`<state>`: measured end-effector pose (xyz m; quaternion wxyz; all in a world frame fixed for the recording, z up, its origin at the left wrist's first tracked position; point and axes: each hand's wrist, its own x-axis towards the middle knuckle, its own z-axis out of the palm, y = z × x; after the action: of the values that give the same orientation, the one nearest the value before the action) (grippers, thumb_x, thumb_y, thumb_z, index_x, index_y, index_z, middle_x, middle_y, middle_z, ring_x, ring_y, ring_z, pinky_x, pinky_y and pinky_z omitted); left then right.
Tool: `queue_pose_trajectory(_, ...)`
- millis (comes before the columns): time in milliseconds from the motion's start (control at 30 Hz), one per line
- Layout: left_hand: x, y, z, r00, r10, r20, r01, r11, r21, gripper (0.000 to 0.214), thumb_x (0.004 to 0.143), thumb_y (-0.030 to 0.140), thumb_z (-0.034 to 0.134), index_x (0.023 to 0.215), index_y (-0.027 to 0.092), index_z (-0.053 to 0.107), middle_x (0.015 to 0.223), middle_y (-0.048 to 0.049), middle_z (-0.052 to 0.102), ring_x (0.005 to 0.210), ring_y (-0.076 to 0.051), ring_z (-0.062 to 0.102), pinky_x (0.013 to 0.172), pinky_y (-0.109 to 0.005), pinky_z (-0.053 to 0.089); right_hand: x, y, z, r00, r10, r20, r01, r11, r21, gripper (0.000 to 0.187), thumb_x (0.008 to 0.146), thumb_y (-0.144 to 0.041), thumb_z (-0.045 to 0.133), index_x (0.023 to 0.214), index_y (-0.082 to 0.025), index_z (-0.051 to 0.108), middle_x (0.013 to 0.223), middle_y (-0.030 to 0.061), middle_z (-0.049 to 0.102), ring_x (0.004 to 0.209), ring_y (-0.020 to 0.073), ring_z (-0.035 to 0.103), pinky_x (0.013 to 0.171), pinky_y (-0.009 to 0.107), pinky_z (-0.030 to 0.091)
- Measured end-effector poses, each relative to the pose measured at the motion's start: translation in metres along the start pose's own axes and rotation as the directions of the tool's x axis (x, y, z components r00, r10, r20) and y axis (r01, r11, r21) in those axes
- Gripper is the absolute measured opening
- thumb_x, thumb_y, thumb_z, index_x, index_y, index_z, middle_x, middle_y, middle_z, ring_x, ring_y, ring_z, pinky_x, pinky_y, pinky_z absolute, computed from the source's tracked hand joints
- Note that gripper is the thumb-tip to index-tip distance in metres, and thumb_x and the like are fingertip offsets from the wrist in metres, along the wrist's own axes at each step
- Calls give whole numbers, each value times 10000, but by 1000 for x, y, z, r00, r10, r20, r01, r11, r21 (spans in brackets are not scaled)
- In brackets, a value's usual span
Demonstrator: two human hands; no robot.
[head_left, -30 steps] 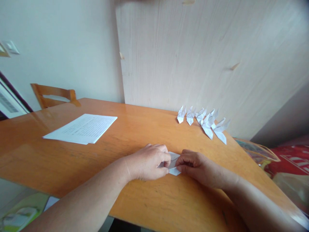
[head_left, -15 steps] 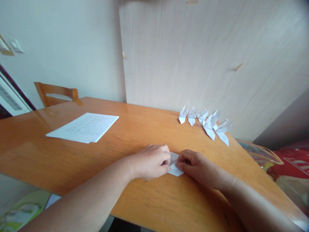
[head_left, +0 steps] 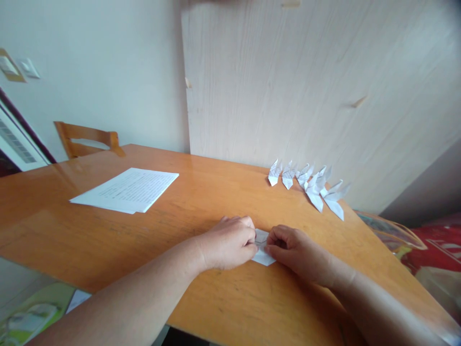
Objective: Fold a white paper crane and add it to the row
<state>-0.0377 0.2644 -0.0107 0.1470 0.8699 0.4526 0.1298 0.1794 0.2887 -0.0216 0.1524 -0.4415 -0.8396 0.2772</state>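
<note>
1. Paper (head_left: 264,258), folded small, lies on the table (head_left: 216,302) between your hands.
2. Your left hand (head_left: 231,243) pinches its left side, thumb to curled fingers; your right hand (head_left: 295,251) pinches the right side likewise.
3. Printed lines on the sheets (head_left: 126,191) cannot be read; white marks on the red item (head_left: 423,254) are cut off.
4. Both hands hide the paper's sides.

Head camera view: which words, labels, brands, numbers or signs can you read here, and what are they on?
No text here can be read for certain.
Stacked white paper sheets: rows of dark print, too small.
White folded-paper figures: faint marks, too small.
Small white folded paper: a dark line, no legible word.
Red, white-marked item: letter-like shapes, too blurred.
</note>
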Motion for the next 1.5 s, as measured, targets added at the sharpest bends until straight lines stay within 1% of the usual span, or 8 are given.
queue_pose_trajectory(100,1,2,1,1000,-14,-18,15,999,34,175,878,242,540,727,189,612,962,-37,611,861,-188,592,768,-328,444,1,0,2,1000,21,-4,-21,1000,1,70,835,-226,601,772,-195,599,722,-7,582,646,130,486,573,255,349)
queue_pose_trajectory(300,3,7,0,999,-37,-3,37,997,65,199,845,254,558,661,177,567,908,-48,602,805,-185,579,703,-320,424,2,1,3,999,33,-3,-33,999,-3,47,823,-214,604,782,-200,587,723,-6,585,642,128,483,559,250,339)
queue_pose_trajectory(567,3,13,-2,996,-84,11,83,994,73,167,828,260,540,685,182,574,926,-50,592,834,-194,572,716,-321,411,0,0,2,999,45,7,-45,999,-4,36,821,-206,605,795,-202,581,729,-10,590,643,128,490,563,252,348)
queue_pose_trajectory(833,3,14,-1,996,-87,10,86,993,75,135,824,249,526,703,191,536,930,-46,586,838,-199,560,717,-331,400,2,0,2,999,49,25,-49,999,19,19,822,-199,598,808,-203,586,732,-10,592,643,128,489,562,250,349)
queue_pose_trajectory(1000,2,10,0,996,-89,-15,90,995,37,29,815,208,537,827,211,564,977,-27,599,892,-201,560,752,-333,396,2,1,3,998,63,23,-64,997,38,30,817,-200,605,800,-200,580,722,-15,578,639,125,477,552,245,344)
queue_pose_trajectory(1233,1,8,0,999,-50,-10,50,999,-11,210,822,166,536,997,267,592,1054,-11,598,981,-216,577,838,-372,413,4,3,2,998,49,37,-51,997,54,36,830,-213,606,814,-200,577,739,-11,590,644,128,497,553,251,358)
queue_pose_trajectory(1400,0,8,1,1000,-23,7,23,1000,0,230,853,165,521,999,301,635,1024,-8,586,1004,-220,576,853,-382,412,3,2,3,998,40,-53,-43,998,-52,189,874,-359,624,790,-204,555,745,4,594,654,139,490,569,267,351)
queue_pose_trajectory(1500,0,8,1,1000,-16,5,16,1000,-2,216,878,178,512,976,307,655,1016,-8,584,1019,-220,571,859,-386,403,2,4,1,995,64,-74,-73,989,-126,249,862,-421,644,774,-209,549,755,13,614,661,148,507,575,276,341)
